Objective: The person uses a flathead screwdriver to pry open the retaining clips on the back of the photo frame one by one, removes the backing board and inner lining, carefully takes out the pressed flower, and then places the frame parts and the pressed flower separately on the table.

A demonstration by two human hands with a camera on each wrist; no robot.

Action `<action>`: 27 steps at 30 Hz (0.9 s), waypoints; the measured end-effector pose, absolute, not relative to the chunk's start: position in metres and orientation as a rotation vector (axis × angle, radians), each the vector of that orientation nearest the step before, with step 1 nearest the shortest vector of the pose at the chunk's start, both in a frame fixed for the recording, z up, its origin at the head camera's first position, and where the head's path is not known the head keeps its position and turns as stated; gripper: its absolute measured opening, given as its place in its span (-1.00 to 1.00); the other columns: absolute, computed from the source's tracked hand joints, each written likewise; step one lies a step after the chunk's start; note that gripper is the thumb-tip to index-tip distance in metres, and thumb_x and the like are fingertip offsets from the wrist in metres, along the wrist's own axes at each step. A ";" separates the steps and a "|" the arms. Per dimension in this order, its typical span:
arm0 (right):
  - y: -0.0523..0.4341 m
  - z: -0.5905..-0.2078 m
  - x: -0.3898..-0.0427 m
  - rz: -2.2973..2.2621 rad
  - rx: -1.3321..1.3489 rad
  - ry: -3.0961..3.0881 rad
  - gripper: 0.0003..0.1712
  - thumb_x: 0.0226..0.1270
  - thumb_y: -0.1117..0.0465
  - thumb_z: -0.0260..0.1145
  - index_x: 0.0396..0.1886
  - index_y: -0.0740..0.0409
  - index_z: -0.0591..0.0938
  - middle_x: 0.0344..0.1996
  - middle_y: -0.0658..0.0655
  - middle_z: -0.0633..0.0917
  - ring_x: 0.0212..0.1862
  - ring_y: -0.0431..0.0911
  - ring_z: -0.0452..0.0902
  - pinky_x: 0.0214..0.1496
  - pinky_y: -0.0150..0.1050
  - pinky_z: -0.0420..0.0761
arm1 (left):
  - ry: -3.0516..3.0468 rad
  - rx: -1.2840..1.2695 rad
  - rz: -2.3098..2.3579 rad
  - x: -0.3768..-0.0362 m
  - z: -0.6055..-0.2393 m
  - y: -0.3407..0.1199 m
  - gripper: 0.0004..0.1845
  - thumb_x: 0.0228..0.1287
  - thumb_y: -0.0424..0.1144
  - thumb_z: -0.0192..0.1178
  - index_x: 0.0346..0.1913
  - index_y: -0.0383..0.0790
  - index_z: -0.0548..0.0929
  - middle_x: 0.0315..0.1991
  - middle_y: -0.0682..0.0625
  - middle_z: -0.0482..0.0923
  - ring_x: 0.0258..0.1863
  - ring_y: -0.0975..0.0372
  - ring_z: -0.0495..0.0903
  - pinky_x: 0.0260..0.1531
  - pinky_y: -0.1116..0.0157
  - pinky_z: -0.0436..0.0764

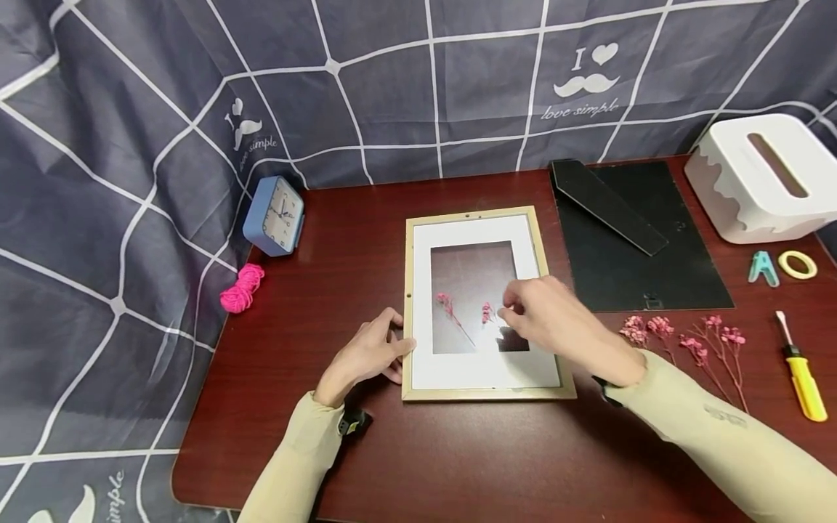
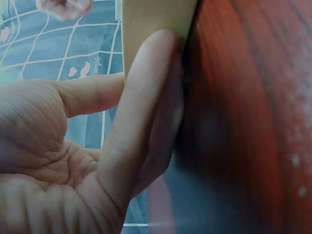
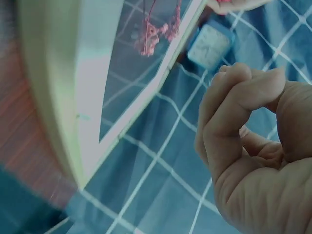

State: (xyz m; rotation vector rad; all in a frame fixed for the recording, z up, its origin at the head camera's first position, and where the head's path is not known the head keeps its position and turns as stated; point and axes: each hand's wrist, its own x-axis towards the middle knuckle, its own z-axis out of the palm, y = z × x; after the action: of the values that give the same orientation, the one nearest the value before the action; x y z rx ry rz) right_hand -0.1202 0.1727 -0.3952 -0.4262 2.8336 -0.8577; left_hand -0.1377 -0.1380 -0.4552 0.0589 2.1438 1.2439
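A picture frame lies flat on the dark red table, with its long side running away from the person. It has a thin gold edge and a white card border, and the glass in the middle shows the table through it. Two small pink flower sprigs sit on that glass. One sprig lies to the left, with its thin stem slanting down toward the right. The other little sprig is just right of it, and it sits right at the fingertips of the right hand. The right hand hangs over the lower right part of the frame. Its thumb and first finger are pressed together in a pinch, and they seem to hold the small sprig by its end, though the stem is too thin to see well. So the flower lies just to the left of those fingers, and the right hand is much nearer to it than the other hand. The left hand rests on the table at the left edge of the frame. Its fingers are mostly straight and loose, and the tips touch the gold edge to keep it from sliding. More pink flowers lie on the table to the right, well apart from the frame. The black back board lies beyond them.
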 end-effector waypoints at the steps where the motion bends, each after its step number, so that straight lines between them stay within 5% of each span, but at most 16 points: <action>1: 0.166 -0.397 -0.125 -0.860 -0.456 2.821 -0.90 0.43 0.30 0.42 -0.26 0.26 0.80 -0.48 0.07 0.76 -0.46 -0.15 0.51 -0.42 -0.33 0.50 | 2.144 0.058 1.245 -0.138 -0.455 -0.138 -0.60 0.57 -0.31 0.29 0.30 -0.33 0.43 -0.30 -0.18 0.57 -0.55 0.16 0.76 -0.45 0.14 0.92; 8: 0.130 -0.417 -0.147 -0.801 -0.595 2.753 -0.80 0.36 0.34 0.43 -0.51 0.17 0.71 -0.56 0.02 0.70 -0.48 -0.17 0.45 -0.42 -0.37 0.47 | 2.158 0.053 1.227 -0.139 -0.455 -0.139 -0.59 0.57 -0.30 0.29 0.31 -0.31 0.44 -0.31 -0.17 0.58 -0.55 0.16 0.76 -0.46 0.14 0.92; 17: 0.108 -0.436 -0.162 -0.789 -0.611 2.668 -0.39 0.33 0.43 0.38 -0.77 -0.07 0.29 -0.66 -0.10 0.21 -0.54 -0.22 0.13 -0.55 -0.41 0.16 | 2.163 0.062 1.231 -0.140 -0.453 -0.137 -0.59 0.57 -0.32 0.28 0.31 -0.33 0.43 -0.31 -0.18 0.58 -0.58 0.17 0.75 -0.47 0.14 0.91; 27: 0.105 -0.497 -0.183 -0.782 -0.569 2.634 -0.44 0.24 0.43 0.34 -0.81 -0.10 0.34 -0.76 -0.10 0.32 -0.66 -0.23 0.25 -0.73 -0.37 0.26 | 2.167 0.054 1.230 -0.138 -0.455 -0.138 -0.59 0.56 -0.30 0.29 0.31 -0.32 0.44 -0.32 -0.17 0.58 -0.57 0.16 0.76 -0.48 0.15 0.91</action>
State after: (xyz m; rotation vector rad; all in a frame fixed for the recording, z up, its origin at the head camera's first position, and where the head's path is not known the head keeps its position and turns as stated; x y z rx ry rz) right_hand -0.1833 0.1048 -0.4966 -0.5692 2.6339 -0.7823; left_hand -0.1381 -0.1382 -0.4551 0.0544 2.1672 1.2300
